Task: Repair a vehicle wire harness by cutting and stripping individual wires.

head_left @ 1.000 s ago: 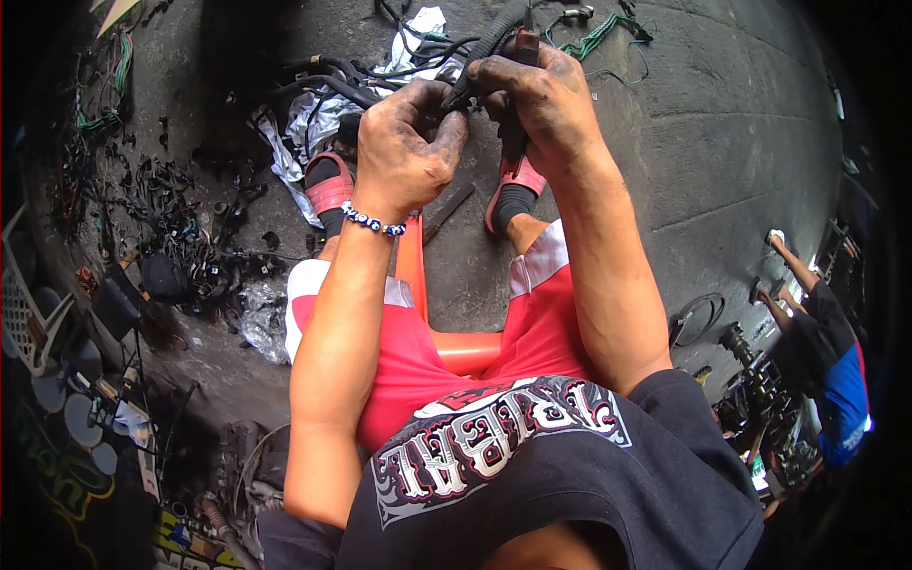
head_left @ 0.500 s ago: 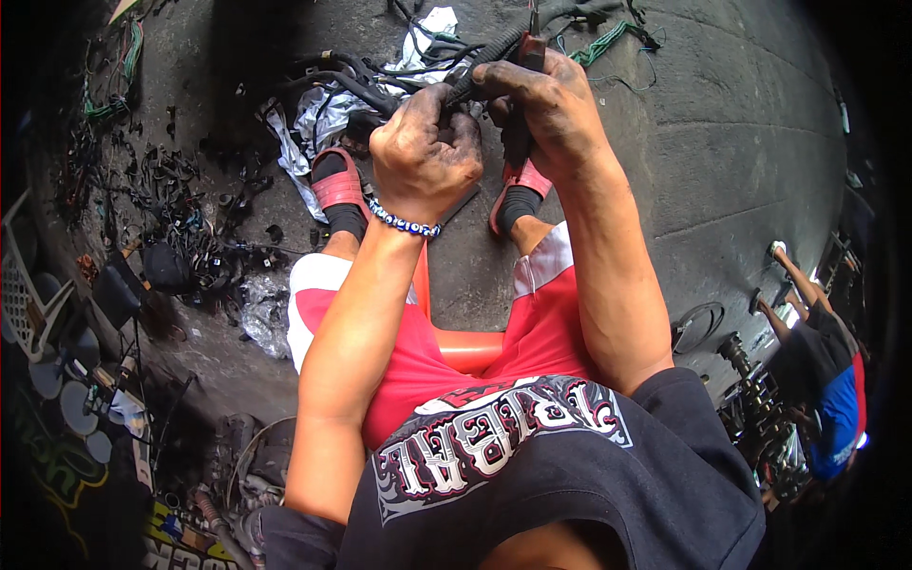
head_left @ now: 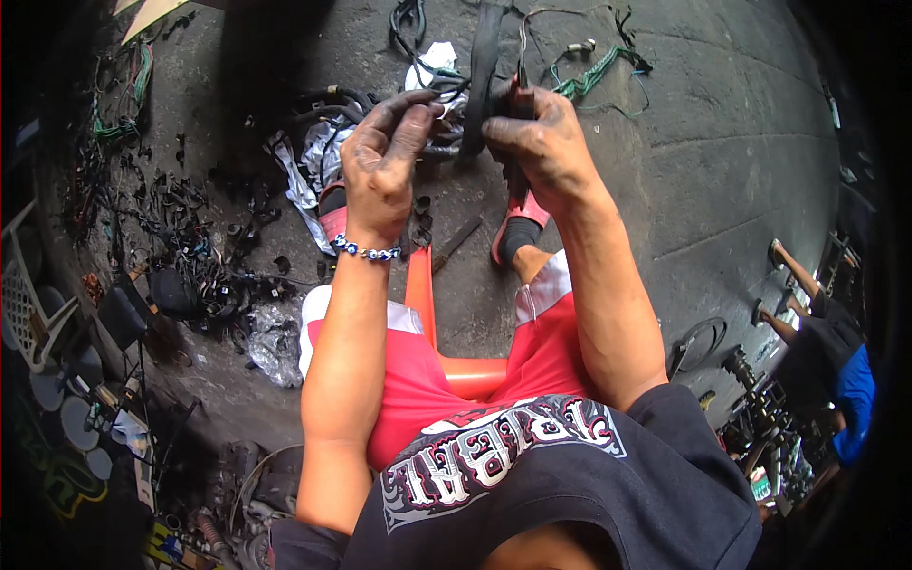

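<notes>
Your left hand [head_left: 382,176] is held forward, fingers half-curled, on what I cannot tell, while your right hand [head_left: 549,147] grips a partly hidden red-and-black tool [head_left: 519,98].

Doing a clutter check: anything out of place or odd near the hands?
Mostly untidiness: dark scraps strewn over the floor at left, crumpled silver sheeting partly under dark cables. A long thin tool lies loose between the pink shoes, where it might get stepped on. Nothing odd shows at the right hand.
</notes>
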{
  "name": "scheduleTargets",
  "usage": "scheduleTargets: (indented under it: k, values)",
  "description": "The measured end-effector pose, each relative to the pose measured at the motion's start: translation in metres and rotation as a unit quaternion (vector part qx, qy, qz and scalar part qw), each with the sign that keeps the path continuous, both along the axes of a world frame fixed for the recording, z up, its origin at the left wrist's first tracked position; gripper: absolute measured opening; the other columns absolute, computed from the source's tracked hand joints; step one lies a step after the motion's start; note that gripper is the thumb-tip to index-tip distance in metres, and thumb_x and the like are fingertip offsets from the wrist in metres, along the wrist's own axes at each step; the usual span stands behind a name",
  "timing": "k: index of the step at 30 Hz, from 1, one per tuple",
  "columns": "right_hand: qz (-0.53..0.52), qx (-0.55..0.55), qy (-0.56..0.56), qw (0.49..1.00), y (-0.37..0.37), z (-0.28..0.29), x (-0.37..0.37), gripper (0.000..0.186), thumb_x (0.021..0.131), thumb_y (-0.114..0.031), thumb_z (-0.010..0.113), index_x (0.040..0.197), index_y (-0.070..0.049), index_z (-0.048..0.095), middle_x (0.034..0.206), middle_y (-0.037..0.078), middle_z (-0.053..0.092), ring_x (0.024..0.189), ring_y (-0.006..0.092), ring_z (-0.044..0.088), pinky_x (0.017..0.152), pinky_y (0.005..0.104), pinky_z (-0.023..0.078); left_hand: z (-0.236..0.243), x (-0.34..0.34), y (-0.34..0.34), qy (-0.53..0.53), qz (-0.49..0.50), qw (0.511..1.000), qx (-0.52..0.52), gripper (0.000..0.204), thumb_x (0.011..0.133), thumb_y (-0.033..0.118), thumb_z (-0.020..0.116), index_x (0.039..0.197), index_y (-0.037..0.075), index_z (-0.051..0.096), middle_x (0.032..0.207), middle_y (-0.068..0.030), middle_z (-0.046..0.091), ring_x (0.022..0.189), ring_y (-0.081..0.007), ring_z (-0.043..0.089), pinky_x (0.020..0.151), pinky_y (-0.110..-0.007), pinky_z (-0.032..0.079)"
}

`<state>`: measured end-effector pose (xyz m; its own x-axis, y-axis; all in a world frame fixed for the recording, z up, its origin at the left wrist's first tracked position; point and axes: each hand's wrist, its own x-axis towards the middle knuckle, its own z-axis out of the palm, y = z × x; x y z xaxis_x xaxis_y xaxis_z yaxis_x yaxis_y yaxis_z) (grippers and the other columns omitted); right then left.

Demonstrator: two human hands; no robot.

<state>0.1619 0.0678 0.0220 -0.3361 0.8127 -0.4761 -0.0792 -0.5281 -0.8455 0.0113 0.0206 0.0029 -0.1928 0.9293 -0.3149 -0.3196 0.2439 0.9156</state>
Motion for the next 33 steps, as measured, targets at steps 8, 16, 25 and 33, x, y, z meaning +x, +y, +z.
scheduleTargets:
  k: [8, 16, 25, 33]
  values:
    - [0.104, 0.050, -0.128, 0.985, -0.012, -0.004, -0.015, 0.009, 0.061, 0.003, 0.056, 0.070, 0.000, 0.057, 0.060, -0.003, 0.051, 0.054, 0.0049, 0.043, 0.049, 0.0213, 0.036, 0.005, -0.013, 0.001, -0.085, 0.002, 0.996, 0.020, 0.048, 0.070, 0.008, 0.073, 0.108, -0.006, 0.049, 0.085, -0.0090, 0.061, 0.076, -0.0140, 0.060, 0.069, -0.024, 0.050]
    - [0.143, 0.081, -0.172, 0.971, -0.014, -0.006, -0.018, 0.015, 0.058, -0.008, 0.064, 0.069, 0.001, 0.058, 0.057, 0.000, 0.051, 0.056, 0.0055, 0.043, 0.053, 0.0243, 0.039, 0.013, -0.024, -0.001, 0.058, -0.021, 0.996, -0.057, 0.041, 0.064, 0.004, 0.075, 0.098, -0.006, 0.054, 0.079, -0.0065, 0.062, 0.065, -0.0094, 0.057, 0.056, -0.019, 0.046]
    - [0.024, 0.003, -0.044, 0.999, -0.001, -0.005, -0.019, 0.014, 0.074, -0.011, 0.067, 0.082, -0.001, 0.062, 0.068, 0.002, 0.059, 0.061, 0.0075, 0.054, 0.054, 0.0219, 0.043, 0.016, -0.019, 0.002, 0.054, -0.025, 0.998, -0.012, 0.021, 0.071, -0.002, 0.065, 0.090, -0.006, 0.058, 0.081, -0.0067, 0.063, 0.072, -0.0102, 0.060, 0.065, -0.022, 0.048]
    - [-0.092, -0.015, 0.008, 0.996, 0.017, -0.008, 0.002, 0.018, 0.069, -0.011, 0.071, 0.081, -0.002, 0.060, 0.067, 0.000, 0.055, 0.054, 0.0079, 0.047, 0.051, 0.0236, 0.039, 0.014, 0.001, -0.005, 0.326, -0.200, 0.924, 0.025, 0.027, 0.063, 0.010, 0.066, 0.085, -0.003, 0.058, 0.077, -0.0126, 0.063, 0.069, -0.0164, 0.062, 0.063, -0.028, 0.049]
